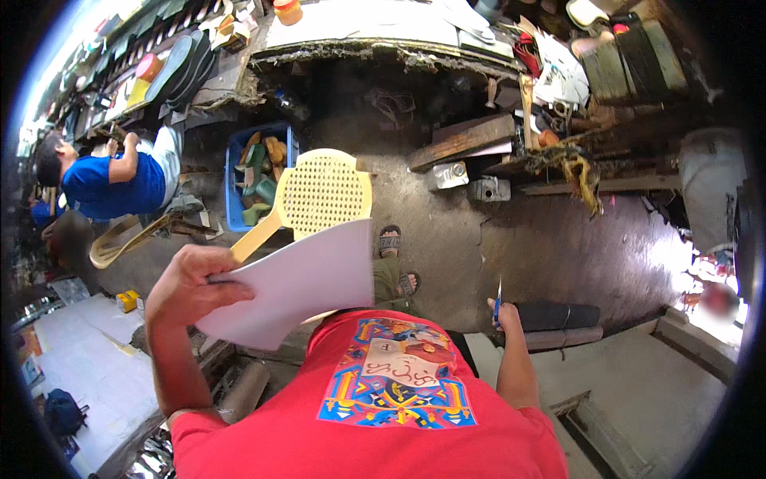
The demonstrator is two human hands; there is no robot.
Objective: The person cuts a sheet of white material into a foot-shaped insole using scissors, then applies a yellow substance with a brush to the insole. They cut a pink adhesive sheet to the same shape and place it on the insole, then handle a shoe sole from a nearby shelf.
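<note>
My left hand (199,289) is closed on the edge of a white sheet (299,279), which bends slightly and hangs in front of my waist. Behind the sheet shows a pale yellow perforated plastic piece (323,190), seemingly part of a chair. One yellow bar of it runs toward my left fingers; whether they touch it I cannot tell. Out to the right, my right hand (506,316) grips a pair of blue-handled scissors (499,302), the thin blade pointing away from me.
A blue crate (236,199) of shoe-last-like pieces stands ahead. At left, a person in blue (112,182) sits by a cluttered bench. A long worktable (359,24) crosses the far side. Wood planks (471,140) and a metal can (448,176) lie ahead right; dark rolls (558,316) lie right.
</note>
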